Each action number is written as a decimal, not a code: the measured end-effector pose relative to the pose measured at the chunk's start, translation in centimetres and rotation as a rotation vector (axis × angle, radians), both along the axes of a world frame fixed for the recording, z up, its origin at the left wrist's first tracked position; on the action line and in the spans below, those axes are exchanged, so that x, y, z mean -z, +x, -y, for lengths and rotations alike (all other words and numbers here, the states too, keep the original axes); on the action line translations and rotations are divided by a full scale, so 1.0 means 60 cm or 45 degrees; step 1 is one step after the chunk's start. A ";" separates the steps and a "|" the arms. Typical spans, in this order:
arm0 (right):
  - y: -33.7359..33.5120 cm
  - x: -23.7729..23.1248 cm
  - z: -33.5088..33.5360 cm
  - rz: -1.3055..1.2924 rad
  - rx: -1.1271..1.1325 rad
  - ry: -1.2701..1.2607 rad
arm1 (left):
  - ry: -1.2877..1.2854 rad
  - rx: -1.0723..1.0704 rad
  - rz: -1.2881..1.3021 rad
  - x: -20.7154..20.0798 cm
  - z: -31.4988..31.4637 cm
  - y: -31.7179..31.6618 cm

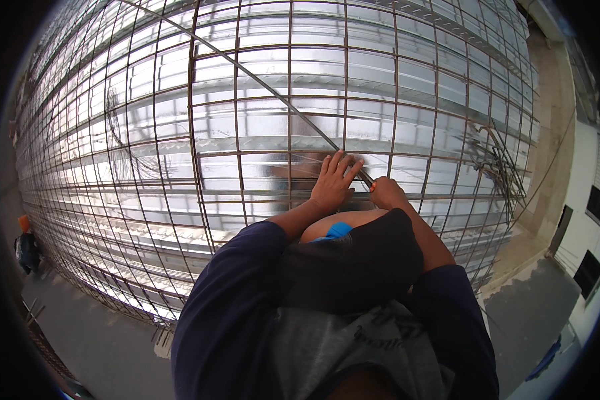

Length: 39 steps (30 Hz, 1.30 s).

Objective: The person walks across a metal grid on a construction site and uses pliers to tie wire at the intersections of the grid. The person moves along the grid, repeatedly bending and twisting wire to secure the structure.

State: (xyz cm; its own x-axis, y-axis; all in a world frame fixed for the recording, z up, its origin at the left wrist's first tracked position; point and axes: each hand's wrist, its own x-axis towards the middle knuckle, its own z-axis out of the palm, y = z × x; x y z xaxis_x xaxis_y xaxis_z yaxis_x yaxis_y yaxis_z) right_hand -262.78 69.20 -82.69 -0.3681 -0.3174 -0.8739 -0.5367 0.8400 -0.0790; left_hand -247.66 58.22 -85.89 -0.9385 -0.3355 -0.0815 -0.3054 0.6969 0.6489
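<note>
My left hand (333, 185) lies over the steel bar mesh (289, 100) with its fingers stretched out and a little apart. Its fingertips touch the mesh near the low end of a long thin diagonal bar (247, 69), which runs up to the far left. Just right of it, my right hand (388, 194) is closed round a hand tool with an orange-red handle end (373, 187). The tool's dark shaft points toward my left fingers; its working end is hidden there, so its exact kind does not show. Shiny ribbed metal decking (267, 127) lies under the mesh.
A bundle of loose tie wires (503, 160) rests on the mesh at right, and thinner wires (117, 127) lie at left. A person in an orange helmet (25, 224) is beyond the left edge. Grey floor (107, 320) lies below; a white building (590, 193) stands right.
</note>
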 end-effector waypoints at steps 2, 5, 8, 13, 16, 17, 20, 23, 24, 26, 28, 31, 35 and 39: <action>-0.036 0.013 0.003 0.085 -0.016 -0.046 | -0.037 0.207 -0.113 0.022 -0.013 -0.032; -0.079 -0.034 0.056 0.329 0.044 0.114 | 0.005 0.214 -0.135 0.036 0.003 -0.083; -0.114 -0.069 0.088 0.310 -0.025 0.084 | 0.030 0.151 -0.189 0.060 0.003 -0.103; -0.165 -0.066 0.079 -0.026 -0.267 -0.303 | 0.243 0.076 0.053 0.045 0.014 -0.141; -0.083 -0.173 0.123 -0.355 -0.888 -0.164 | 0.338 0.080 0.170 0.036 0.035 -0.153; -0.082 -0.150 0.098 -0.570 -1.065 -0.269 | 0.360 0.098 0.201 0.033 0.038 -0.163; -0.088 -0.093 0.070 -1.132 -1.501 -0.435 | 0.447 0.070 0.285 0.027 0.050 -0.168; -0.116 -0.084 0.074 -0.772 -1.314 -0.332 | 0.467 0.064 0.268 0.016 0.048 -0.162; -0.120 -0.086 0.078 -0.676 -1.248 -0.293 | 0.410 0.018 0.172 0.018 0.042 -0.155; -0.125 -0.103 0.100 -0.503 -1.144 -0.176 | 0.290 -0.078 -0.022 0.021 0.026 -0.140; -0.123 -0.129 0.130 -0.228 -0.965 0.029 | 0.174 -0.035 -0.082 0.011 0.013 -0.117; -0.123 -0.096 0.089 -0.106 -0.531 0.069 | 0.067 0.096 -0.191 0.006 -0.008 -0.099; -0.061 -0.066 0.008 -0.115 -0.105 0.018 | 0.019 0.317 -0.233 0.013 -0.020 -0.103; -0.079 -0.042 -0.007 -0.101 -0.166 -0.013 | 0.113 0.411 -0.172 0.025 -0.028 -0.119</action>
State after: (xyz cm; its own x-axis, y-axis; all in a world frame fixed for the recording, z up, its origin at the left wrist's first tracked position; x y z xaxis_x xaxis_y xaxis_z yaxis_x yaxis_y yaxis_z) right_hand -267.50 69.60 -80.14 -0.3912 -0.3761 -0.8400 -0.6463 0.7620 -0.0402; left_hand -254.81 59.90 -87.40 -0.9992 -0.0171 0.0353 0.0141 0.6825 0.7307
